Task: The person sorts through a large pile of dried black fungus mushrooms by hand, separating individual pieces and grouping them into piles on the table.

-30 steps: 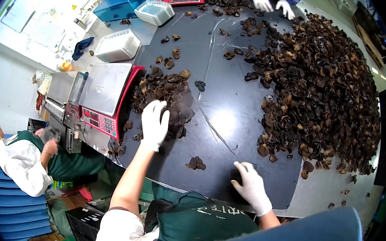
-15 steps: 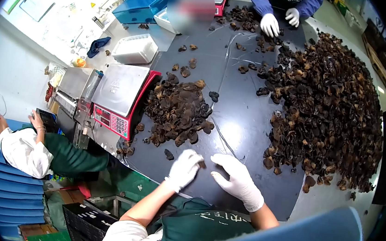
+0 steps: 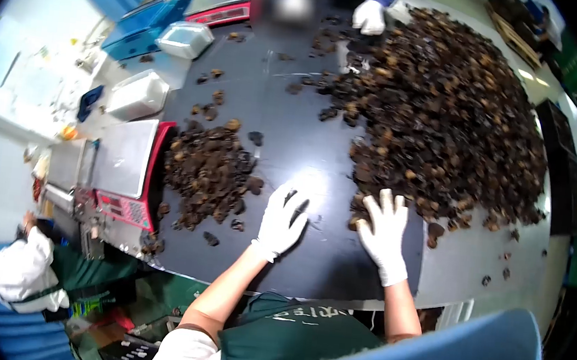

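Observation:
My left hand point(image 3: 282, 224), in a white glove, is over the dark tabletop point(image 3: 281, 148) between two heaps. Its fingers are apart; a small dark spot shows between the fingertips, and I cannot tell whether it is a piece of fungus. My right hand point(image 3: 386, 236), gloved too, is spread open, with its fingertips at the near edge of a large pile of dried black wood ear fungus point(image 3: 454, 119). To the left of my left hand lies a smaller heap of the same fungus point(image 3: 209, 172), with a few loose pieces around it.
A red scale point(image 3: 127, 164) stands left of the small heap, a second scale point(image 3: 224, 1) farther back. White plastic tubs point(image 3: 138, 95) and a blue box point(image 3: 144, 24) line the left side. Across the table is a co-worker's gloved hand point(image 3: 369, 17); another person point(image 3: 23, 269) is at lower left.
My hands, close together near the table's front edge before, have moved apart and forward. The right one has reached the large pile and spread its fingers. The view has shifted to the right.

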The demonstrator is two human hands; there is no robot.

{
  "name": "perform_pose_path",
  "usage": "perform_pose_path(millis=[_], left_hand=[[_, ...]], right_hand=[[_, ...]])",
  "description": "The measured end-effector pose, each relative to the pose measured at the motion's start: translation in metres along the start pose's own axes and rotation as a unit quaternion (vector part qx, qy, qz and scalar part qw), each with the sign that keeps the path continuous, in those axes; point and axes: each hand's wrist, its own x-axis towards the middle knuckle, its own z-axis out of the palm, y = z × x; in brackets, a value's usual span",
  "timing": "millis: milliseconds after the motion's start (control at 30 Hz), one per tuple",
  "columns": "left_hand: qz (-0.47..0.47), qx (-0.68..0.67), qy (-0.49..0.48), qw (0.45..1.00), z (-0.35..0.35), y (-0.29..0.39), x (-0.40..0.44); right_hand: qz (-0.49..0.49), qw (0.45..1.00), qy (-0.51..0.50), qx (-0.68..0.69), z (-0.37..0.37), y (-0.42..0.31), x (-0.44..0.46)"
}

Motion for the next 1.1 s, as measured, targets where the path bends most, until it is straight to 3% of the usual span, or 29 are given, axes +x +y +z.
perform_pose_path(millis=[133,200,300,367,467,533,600,667,733,767,867,1000,1100], left_hand=[[0.012,0.010,-0.010,1.000,0.028,0.001,0.033],[0.006,0.003,-0.016,1.000,0.039,-0.002,0.050],[0.051,0.014,0.000,0.999,0.058,-0.006,0.069],[0.084,0.032,-0.007,0.996,0.073,0.003,0.081],[0.102,0.081,-0.072,0.989,0.091,0.024,0.091],[0.128,0.097,-0.119,0.980,0.094,0.029,0.093],[0.170,0.093,-0.112,0.975,0.091,0.022,0.087],[0.247,-0.014,-0.128,0.960,0.073,0.012,0.079],[0.258,-0.063,-0.176,0.948,0.049,0.008,0.062],[0.252,-0.063,-0.185,0.948,0.036,0.008,0.050],[0.235,-0.047,-0.228,0.944,-0.001,0.010,0.020],[0.173,-0.064,-0.200,0.962,-0.021,-0.006,-0.016],[0.144,-0.041,-0.179,0.972,-0.019,-0.007,-0.021]], right_hand=[[-0.078,0.982,-0.155,0.068,-0.037,-0.025,-0.037],[-0.109,0.981,-0.117,0.113,-0.042,-0.025,-0.054],[-0.053,0.973,-0.029,0.222,-0.059,-0.010,-0.031],[-0.019,0.983,0.137,0.125,-0.043,0.009,-0.016],[0.134,0.987,0.089,0.024,-0.009,0.042,0.002],[0.124,0.991,0.026,-0.046,-0.001,0.040,0.013],[0.062,0.998,-0.005,0.012,-0.004,0.017,0.008],[-0.056,0.997,-0.040,0.042,-0.005,0.002,-0.012],[-0.119,0.984,-0.113,0.075,-0.019,-0.017,-0.035],[-0.173,0.977,-0.092,0.087,-0.026,-0.020,-0.047],[-0.210,0.956,-0.178,0.103,-0.042,-0.029,-0.079],[-0.183,0.966,-0.105,0.151,-0.042,-0.011,-0.110],[-0.048,0.992,-0.042,0.108,-0.046,0.006,-0.101]])
